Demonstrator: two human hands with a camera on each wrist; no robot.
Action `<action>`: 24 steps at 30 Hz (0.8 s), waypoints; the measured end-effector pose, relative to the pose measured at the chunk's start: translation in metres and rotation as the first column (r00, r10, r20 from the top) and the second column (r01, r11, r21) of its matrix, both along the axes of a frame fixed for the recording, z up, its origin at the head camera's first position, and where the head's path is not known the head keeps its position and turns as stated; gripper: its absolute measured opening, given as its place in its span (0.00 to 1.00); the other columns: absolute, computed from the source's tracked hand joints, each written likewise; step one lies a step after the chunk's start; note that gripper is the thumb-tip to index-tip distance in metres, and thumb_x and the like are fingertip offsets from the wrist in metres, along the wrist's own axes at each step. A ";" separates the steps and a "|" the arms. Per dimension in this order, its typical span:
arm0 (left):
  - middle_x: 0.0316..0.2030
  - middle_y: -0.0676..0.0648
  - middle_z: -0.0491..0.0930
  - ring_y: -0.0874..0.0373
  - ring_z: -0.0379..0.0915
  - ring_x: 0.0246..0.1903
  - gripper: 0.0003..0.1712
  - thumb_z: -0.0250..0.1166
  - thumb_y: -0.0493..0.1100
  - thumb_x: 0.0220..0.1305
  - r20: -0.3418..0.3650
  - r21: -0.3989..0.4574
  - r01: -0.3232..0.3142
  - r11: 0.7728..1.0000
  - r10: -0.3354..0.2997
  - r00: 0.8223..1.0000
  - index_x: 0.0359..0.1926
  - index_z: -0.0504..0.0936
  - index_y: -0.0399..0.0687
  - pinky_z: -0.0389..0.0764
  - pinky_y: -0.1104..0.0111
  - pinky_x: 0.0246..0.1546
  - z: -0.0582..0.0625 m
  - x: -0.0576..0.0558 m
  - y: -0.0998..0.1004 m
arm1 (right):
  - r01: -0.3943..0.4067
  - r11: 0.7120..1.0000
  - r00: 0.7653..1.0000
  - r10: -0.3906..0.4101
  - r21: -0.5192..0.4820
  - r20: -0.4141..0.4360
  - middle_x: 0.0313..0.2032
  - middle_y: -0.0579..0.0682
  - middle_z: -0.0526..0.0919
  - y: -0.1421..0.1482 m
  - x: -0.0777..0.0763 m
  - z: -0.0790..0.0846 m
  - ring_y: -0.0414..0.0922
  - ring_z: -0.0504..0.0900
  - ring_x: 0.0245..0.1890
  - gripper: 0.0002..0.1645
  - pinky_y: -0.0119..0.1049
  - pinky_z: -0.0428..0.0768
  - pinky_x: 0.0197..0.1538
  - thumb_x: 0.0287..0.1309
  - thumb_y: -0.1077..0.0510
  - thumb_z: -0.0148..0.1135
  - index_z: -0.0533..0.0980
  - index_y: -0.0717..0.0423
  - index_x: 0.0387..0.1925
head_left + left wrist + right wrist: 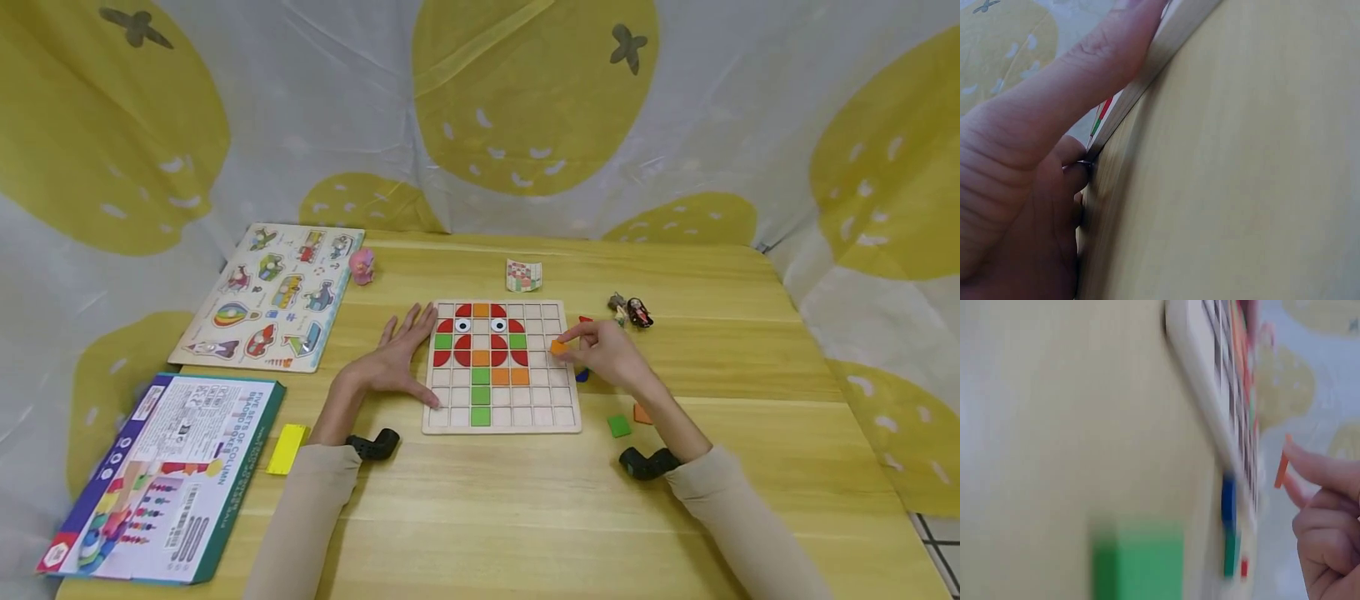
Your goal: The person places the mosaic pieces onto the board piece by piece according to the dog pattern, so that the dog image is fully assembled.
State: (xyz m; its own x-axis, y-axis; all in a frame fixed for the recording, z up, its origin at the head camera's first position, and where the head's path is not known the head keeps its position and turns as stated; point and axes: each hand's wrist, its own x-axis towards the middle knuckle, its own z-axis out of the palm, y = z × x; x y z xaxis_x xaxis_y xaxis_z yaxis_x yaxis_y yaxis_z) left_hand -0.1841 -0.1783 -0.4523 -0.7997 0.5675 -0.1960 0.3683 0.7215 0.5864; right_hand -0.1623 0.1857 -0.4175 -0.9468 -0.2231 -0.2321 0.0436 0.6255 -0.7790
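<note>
A wooden grid board [541, 397] lies mid-table, with red, green and orange tiles and two eye pieces set in its cells. Between thumb and fingertips, my right hand [609, 354] pinches an orange square tile [558, 347] over the board's right side. In the right wrist view that orange tile [1282, 464] appears edge-on, held up off the board. Fingers spread, my left hand [386, 362] rests along the board's left edge. Its thumb [1079, 78] touches the board's side near the front left corner.
Right of the board lie a green tile [618, 426], an orange tile [642, 413], a blue piece [582, 376] and small figures [639, 312]. A pattern card [523, 276] is behind it. Leftward are a pink toy [362, 267], picture puzzle [273, 300], boxed set [161, 479] and yellow block [287, 449].
</note>
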 end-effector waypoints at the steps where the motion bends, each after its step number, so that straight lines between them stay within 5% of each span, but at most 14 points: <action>1: 0.77 0.46 0.25 0.48 0.16 0.76 0.85 0.79 0.69 0.29 0.004 -0.002 0.000 1.000 0.000 1.000 0.76 0.32 0.48 0.23 0.46 0.74 0.000 0.000 0.000 | -0.025 0.999 1.000 0.025 -0.021 0.012 0.14 0.45 0.62 -0.007 0.005 0.000 0.39 0.58 0.13 0.11 0.29 0.56 0.18 0.56 0.55 0.68 0.82 0.52 0.42; 5: 0.77 0.47 0.25 0.49 0.16 0.76 0.84 0.78 0.70 0.30 0.009 -0.002 0.001 1.000 -0.001 1.000 0.76 0.31 0.48 0.22 0.47 0.74 -0.001 0.001 0.000 | -0.102 0.993 0.993 0.105 -0.051 0.061 0.14 0.44 0.62 -0.038 0.024 -0.002 0.39 0.59 0.16 0.10 0.28 0.55 0.20 0.52 0.55 0.71 0.84 0.49 0.38; 10: 0.77 0.45 0.25 0.47 0.16 0.76 0.85 0.79 0.68 0.30 0.004 0.009 0.003 1.000 -0.003 1.000 0.76 0.31 0.47 0.22 0.46 0.74 -0.001 0.000 0.001 | -0.143 0.990 0.989 0.142 0.012 0.025 0.14 0.43 0.61 -0.067 0.038 -0.007 0.40 0.58 0.17 0.12 0.28 0.54 0.22 0.46 0.52 0.76 0.85 0.50 0.35; 16: 0.77 0.47 0.25 0.49 0.16 0.76 0.85 0.78 0.70 0.30 -0.002 -0.006 0.002 1.000 -0.002 1.000 0.76 0.31 0.49 0.22 0.48 0.74 0.000 0.001 0.000 | -0.121 0.992 0.993 0.122 0.032 0.001 0.14 0.43 0.62 -0.071 0.041 -0.007 0.40 0.59 0.17 0.14 0.28 0.54 0.22 0.43 0.55 0.78 0.85 0.48 0.36; 24: 0.77 0.46 0.25 0.48 0.16 0.76 0.85 0.79 0.68 0.30 0.002 0.002 -0.001 1.000 0.001 1.000 0.76 0.31 0.48 0.22 0.46 0.74 0.000 0.001 0.000 | -0.143 0.990 0.990 0.143 0.003 -0.001 0.20 0.47 0.79 -0.070 0.037 -0.009 0.39 0.58 0.19 0.10 0.26 0.54 0.22 0.46 0.56 0.75 0.88 0.46 0.35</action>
